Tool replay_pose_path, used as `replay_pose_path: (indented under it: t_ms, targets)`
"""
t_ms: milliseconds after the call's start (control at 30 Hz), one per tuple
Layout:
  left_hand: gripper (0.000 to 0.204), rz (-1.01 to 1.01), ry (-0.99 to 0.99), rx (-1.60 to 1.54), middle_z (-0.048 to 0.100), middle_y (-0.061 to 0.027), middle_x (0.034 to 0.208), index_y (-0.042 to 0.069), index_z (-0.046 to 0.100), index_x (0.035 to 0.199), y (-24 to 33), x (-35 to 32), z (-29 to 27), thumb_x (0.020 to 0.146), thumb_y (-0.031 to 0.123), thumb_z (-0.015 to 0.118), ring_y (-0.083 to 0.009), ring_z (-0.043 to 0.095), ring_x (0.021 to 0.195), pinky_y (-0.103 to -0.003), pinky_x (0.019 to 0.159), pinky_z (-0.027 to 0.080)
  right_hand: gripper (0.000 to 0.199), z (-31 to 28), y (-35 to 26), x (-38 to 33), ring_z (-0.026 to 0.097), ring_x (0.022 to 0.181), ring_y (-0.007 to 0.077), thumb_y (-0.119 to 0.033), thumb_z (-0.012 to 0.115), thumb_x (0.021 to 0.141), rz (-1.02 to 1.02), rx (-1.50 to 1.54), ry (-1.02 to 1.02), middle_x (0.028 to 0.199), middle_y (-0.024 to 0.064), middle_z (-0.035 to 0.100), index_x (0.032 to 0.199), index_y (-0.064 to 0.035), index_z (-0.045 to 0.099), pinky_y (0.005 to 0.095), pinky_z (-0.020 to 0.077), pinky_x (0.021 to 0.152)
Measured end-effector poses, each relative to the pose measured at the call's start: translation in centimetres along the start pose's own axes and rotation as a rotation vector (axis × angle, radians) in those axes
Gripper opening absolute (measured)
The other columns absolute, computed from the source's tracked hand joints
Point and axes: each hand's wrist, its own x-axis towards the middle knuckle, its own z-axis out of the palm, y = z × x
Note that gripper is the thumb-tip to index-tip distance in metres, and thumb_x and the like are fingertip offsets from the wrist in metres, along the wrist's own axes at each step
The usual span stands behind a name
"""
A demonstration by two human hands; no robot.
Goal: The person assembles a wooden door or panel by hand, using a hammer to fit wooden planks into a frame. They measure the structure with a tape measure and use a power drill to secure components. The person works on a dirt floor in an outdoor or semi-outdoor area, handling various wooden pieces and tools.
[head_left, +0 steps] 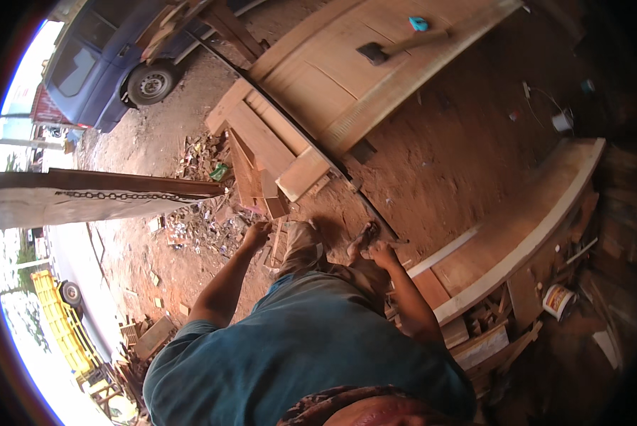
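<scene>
My left hand (258,233) hangs at my left side with its fingers curled in, beside the wood offcuts. Nothing shows in it. On the other side my right hand (384,254) is also closed, near my thigh, and nothing shows in its fingers. Just beyond it ends a long dark metal bar (290,119), which looks like a bar clamp. The bar runs along the end of a large wooden panel (311,67). A mallet (372,52) with a dark head and wooden handle lies on the panel, near a small turquoise object (418,24).
Boards and offcuts (261,135) lie left of the bar, by a scrap heap (208,213). A post with a chain (119,195) juts in at left. A curved wooden piece (524,234) stands at right, near a white bucket (558,302). A blue vehicle (112,64) is parked far left.
</scene>
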Motion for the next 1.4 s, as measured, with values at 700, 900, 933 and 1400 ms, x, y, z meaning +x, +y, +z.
replay_pose_path:
  t_ms: [700, 900, 933, 1400]
  targets:
    - [0.061, 0.548, 0.461, 0.111, 0.071, -0.0227, 0.107, 0.001, 0.068, 0.114, 20.2, 35.8, -27.8, 0.092, 0.058, 0.059, -0.0390, 0.066, 0.105, -0.045, 0.092, 0.050, 0.049, -7.7, -27.4, 1.5, 0.062, 0.108, 0.0365, -0.020, 0.065, 0.092, -0.214, -0.265, 0.428, 0.118, 0.0209, 0.062, 0.135, -0.0014, 0.051, 0.0457, 0.0494, 0.092]
    - [0.088, 0.462, 0.125, 0.351, 0.062, -0.0219, 0.131, 0.000, 0.062, 0.128, 21.1, 50.7, -31.3, 0.080, 0.073, 0.065, -0.0351, 0.058, 0.123, -0.041, 0.103, 0.045, 0.044, -7.2, -25.6, 2.9, 0.063, 0.108, 0.0358, -0.018, 0.067, 0.089, 0.109, -0.212, 0.227, 0.116, 0.0227, 0.062, 0.124, 0.0039, 0.052, 0.0433, 0.0499, 0.092]
    - [0.089, 0.427, 0.036, 0.346, 0.065, -0.0226, 0.125, -0.002, 0.065, 0.123, 22.1, 51.9, -31.3, 0.078, 0.075, 0.066, -0.0346, 0.060, 0.120, -0.041, 0.100, 0.047, 0.037, -7.6, -25.2, 3.1, 0.065, 0.104, 0.0381, -0.017, 0.061, 0.093, 0.179, -0.257, 0.074, 0.115, 0.0242, 0.062, 0.121, 0.0056, 0.055, 0.0464, 0.0531, 0.086]
    - [0.076, 0.426, -0.044, 0.190, 0.065, -0.0080, 0.083, -0.002, 0.069, 0.093, 23.6, 53.3, -30.4, 0.075, 0.072, 0.072, -0.0201, 0.061, 0.081, -0.039, 0.072, 0.047, 0.025, -7.8, -26.1, 3.9, 0.063, 0.093, 0.0446, -0.013, 0.059, 0.093, 0.089, -0.565, 0.089, 0.101, 0.0253, 0.066, 0.113, 0.0018, 0.062, 0.0508, 0.0498, 0.081]
